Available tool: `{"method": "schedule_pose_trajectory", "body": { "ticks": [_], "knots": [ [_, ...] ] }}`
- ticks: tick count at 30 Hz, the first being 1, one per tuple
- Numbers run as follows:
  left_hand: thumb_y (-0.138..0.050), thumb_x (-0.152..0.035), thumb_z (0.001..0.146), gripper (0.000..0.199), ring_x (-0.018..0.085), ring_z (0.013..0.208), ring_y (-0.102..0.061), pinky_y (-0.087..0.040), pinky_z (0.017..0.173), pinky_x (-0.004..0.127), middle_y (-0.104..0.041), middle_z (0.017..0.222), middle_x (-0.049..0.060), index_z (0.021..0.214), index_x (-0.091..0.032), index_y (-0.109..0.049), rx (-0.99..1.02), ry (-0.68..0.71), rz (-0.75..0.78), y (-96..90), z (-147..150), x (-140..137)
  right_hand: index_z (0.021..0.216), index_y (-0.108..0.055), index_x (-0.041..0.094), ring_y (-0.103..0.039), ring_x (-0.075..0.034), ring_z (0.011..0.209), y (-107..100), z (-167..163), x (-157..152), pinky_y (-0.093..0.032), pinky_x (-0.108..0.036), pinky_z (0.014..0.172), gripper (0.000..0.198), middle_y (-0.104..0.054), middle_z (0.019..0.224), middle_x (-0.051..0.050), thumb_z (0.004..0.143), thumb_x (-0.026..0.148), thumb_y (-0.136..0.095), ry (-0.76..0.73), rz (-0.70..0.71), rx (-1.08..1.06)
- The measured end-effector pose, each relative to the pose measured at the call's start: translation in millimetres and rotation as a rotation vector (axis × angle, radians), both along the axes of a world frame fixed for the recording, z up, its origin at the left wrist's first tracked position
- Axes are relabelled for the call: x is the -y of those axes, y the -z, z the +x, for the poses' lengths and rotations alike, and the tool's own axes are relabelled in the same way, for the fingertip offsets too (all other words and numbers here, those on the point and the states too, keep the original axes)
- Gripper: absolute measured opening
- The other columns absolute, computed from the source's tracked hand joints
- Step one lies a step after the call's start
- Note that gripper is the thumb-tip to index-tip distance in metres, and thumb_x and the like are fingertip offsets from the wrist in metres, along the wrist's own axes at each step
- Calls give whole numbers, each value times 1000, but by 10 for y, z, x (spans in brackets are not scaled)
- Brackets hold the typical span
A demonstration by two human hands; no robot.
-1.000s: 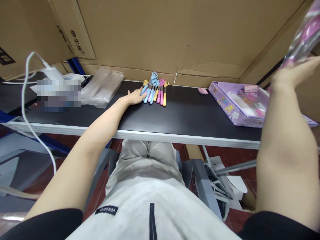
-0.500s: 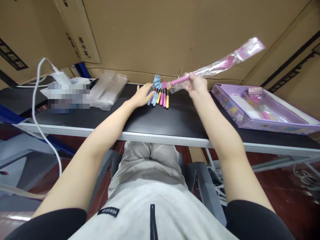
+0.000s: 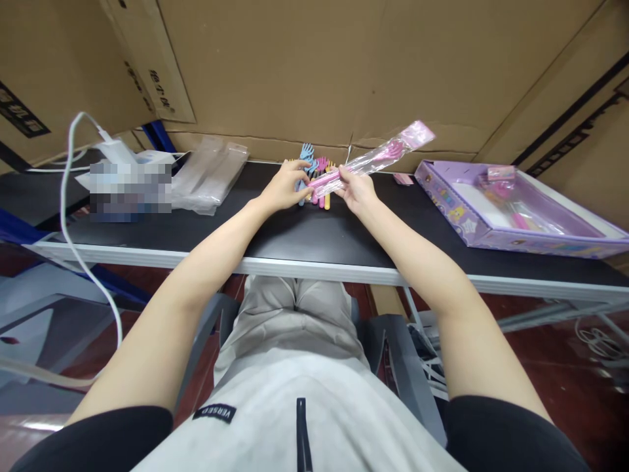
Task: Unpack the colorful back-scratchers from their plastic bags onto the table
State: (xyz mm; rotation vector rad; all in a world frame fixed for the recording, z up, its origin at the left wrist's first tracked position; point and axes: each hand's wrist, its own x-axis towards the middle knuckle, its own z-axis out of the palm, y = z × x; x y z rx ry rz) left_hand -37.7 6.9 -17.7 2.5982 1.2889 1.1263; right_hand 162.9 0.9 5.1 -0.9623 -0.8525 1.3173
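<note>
A pink hand-shaped back scratcher (image 3: 390, 152) in a clear plastic sleeve slants up to the right over the table. My right hand (image 3: 358, 190) is closed around the middle of its sleeve. At the lower end, the thumb and curled fingers of my left hand (image 3: 285, 187) pinch the handle tip. Beneath and behind lie several loose back scratchers with blue, pink and yellow heads and handles, side by side; a blue one (image 3: 306, 152) shows best. My hands and the sleeve partly cover this row.
A purple open box (image 3: 472, 226) with packaged pink items stands at the right. Clear plastic sleeves (image 3: 216, 180) lie at the left, beside a blurred-out object with a white cable (image 3: 66, 196). A small pink piece (image 3: 403, 179) lies near the box. Cardboard (image 3: 295, 65) walls the back.
My right hand has brought the sleeved back scratcher down and left, so its handle end now meets my left hand. My left hand has lifted from the loose row and curled its fingers.
</note>
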Motion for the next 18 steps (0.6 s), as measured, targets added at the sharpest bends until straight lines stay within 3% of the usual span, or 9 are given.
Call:
{"method": "schedule_pose_trajectory", "body": {
  "ticks": [7,10,13,18],
  "knots": [
    [-66,-28,87,8,34,138,-59,-34,126,63,-69,142,12,85,-21,-70,14,-16,25,8,-25,-51,104,-64,19,-77,-14,85,25,95,-140,-66,-33,90,6,-77,90,-3,102,22,-68,7,-23,11],
    [-65,-26,87,8,33,136,-58,-36,125,61,-68,141,12,83,-20,-69,3,-26,29,7,-71,-63,119,-64,19,-78,-17,90,-11,224,-225,-67,-37,90,28,-77,97,-6,103,42,-68,68,-14,-26],
    [-65,-24,85,5,33,135,-58,-38,123,58,-68,140,12,81,-20,-67,1,-51,28,10,-117,-82,140,-59,19,-78,-23,99,-69,375,-280,-67,-45,92,54,-76,103,-9,107,61,-51,130,-8,-120],
    [-66,-21,82,4,33,134,-60,-42,121,54,-68,139,12,79,-21,-63,14,-91,5,22,-139,-110,151,-53,19,-77,-27,108,-117,471,-306,-67,-51,91,67,-74,106,-11,110,66,-29,161,-49,-217]
  ]
}}
